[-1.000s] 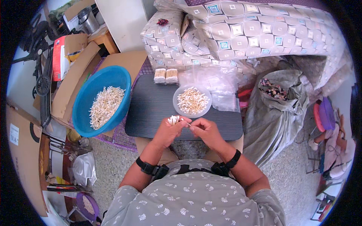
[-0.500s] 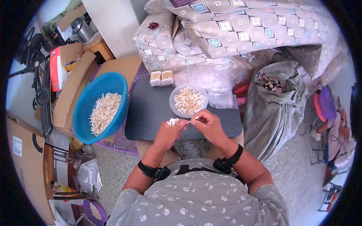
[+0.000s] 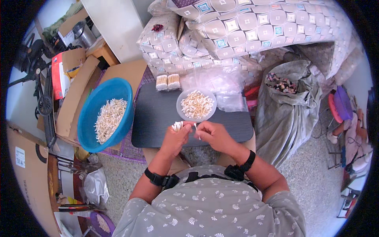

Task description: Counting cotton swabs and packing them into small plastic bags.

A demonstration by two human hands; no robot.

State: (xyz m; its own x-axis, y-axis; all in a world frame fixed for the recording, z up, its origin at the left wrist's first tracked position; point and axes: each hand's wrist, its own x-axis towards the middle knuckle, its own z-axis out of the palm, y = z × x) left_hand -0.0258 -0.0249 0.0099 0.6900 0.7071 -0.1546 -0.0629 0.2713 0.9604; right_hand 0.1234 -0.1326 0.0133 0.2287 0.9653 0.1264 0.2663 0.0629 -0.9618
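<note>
Close to the front edge of the dark table (image 3: 154, 126), my left hand (image 3: 175, 138) is closed round a bunch of cotton swabs (image 3: 177, 126), their white tips sticking up above the fingers. My right hand (image 3: 214, 135) pinches a single cotton swab (image 3: 197, 130) beside it, held nearly upright between thumb and fingers. Just beyond both hands stands a round whitish bowl (image 3: 179, 111) heaped with loose cotton swabs (image 3: 197, 104). Two packed bundles of swabs (image 3: 167, 82) sit at the table's far left.
Left of the table, a blue basin (image 3: 84, 122) of loose swabs rests tilted by cardboard (image 3: 118, 73). Clear plastic bags (image 3: 229, 89) lie on the far right of the table. A grey cloth sack (image 3: 284, 114) stands to the right, a patterned sofa (image 3: 252, 31) behind.
The single swab in my right hand has turned from slanting to nearly upright. My right hand has shifted slightly left and lower, its fingers more curled. The left hand still grips its bunch.
</note>
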